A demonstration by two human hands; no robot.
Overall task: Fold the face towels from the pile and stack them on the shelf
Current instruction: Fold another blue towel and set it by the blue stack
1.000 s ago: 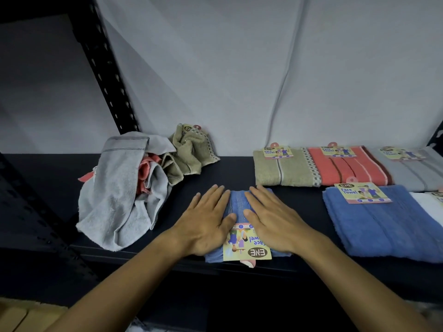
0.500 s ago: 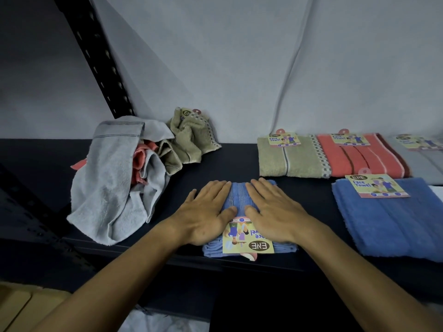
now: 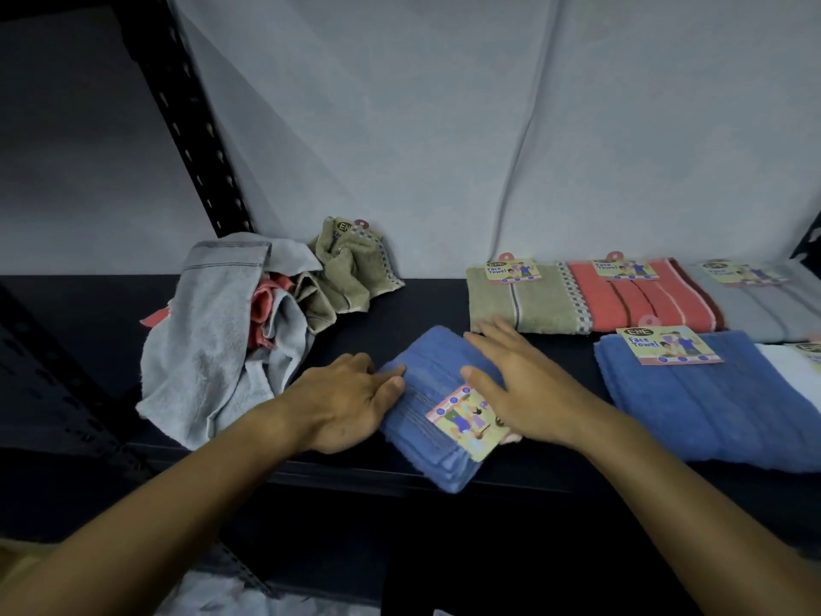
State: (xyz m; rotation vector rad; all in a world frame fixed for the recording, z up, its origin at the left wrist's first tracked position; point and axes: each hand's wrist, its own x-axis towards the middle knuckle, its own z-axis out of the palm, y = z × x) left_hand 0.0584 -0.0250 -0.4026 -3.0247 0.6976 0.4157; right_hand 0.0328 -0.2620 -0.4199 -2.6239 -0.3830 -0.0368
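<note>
Now the folded blue towel (image 3: 433, 384) lies tilted at the front edge of the shelf (image 3: 426, 304). The left hand (image 3: 342, 406) touches its left side, fingers bent at the edge. The right hand (image 3: 515, 384) rests flat on it, fingers spread. The pile (image 3: 231, 331) sits at the left.

A pale grey wall (image 3: 444, 126) is standing behind the unit, a thin cable (image 3: 528, 140) running down it. A black perforated upright (image 3: 186, 122) is slanting at left. Light is falling dimly, leaving the dark shelf board (image 3: 435, 304) in shadow.
</note>
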